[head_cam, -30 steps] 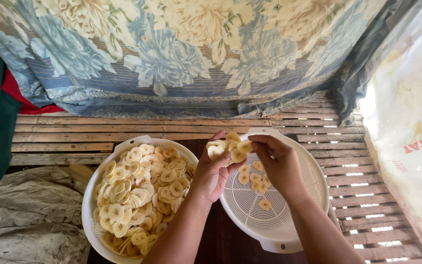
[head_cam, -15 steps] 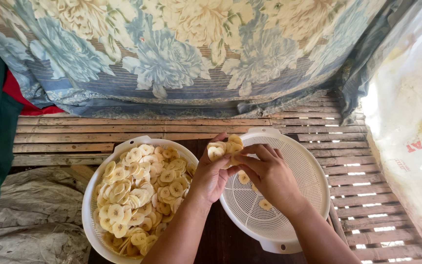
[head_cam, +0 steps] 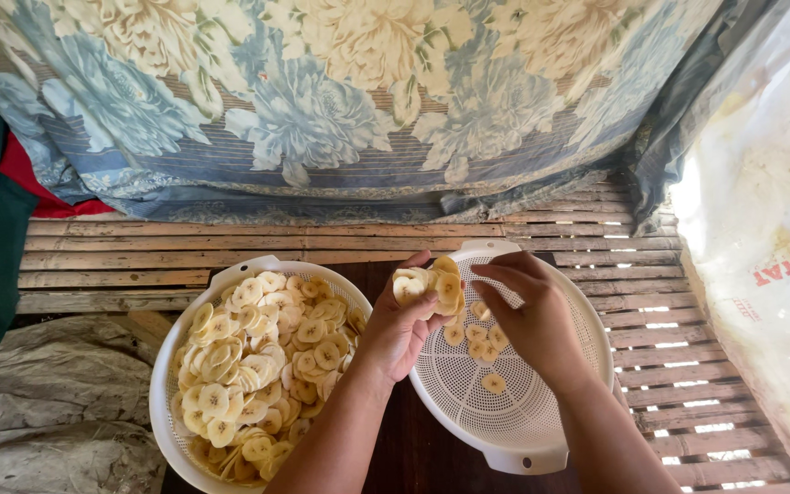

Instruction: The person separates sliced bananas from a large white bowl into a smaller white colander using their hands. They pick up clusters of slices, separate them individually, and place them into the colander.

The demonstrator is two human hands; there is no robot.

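Left hand point(head_cam: 401, 327) is cupped around a small stack of banana slices point(head_cam: 429, 284), holding it up over the near rim of the right-hand colander. Right hand point(head_cam: 530, 316) sits close beside it, fingers curled narrow and pinching toward the stack; whether a slice is actually between the fingertips, I cannot tell. A second ago that right hand was up at the stack, and half a second ago it was lower over the basket, so it has swung back to the stack, and the slices lying below suggest pieces are being moved across a few at a time. Out from the hands: the white colander point(head_cam: 541, 430) on the right, perforated all over, holds only a handful of slices point(head_cam: 479, 346) scattered near its middle, with one lying apart lower down. Just beside it on the left, the other white colander point(head_cam: 165, 384) is heaped full of pale yellow slices point(head_cam: 249, 366), layered right up to the rim. Both sit on a slatted wooden floor point(head_cam: 139, 252), with a flowered blue cloth point(head_cam: 322, 101) hanging behind and a clear plastic bag point(head_cam: 761, 229) at the right edge.
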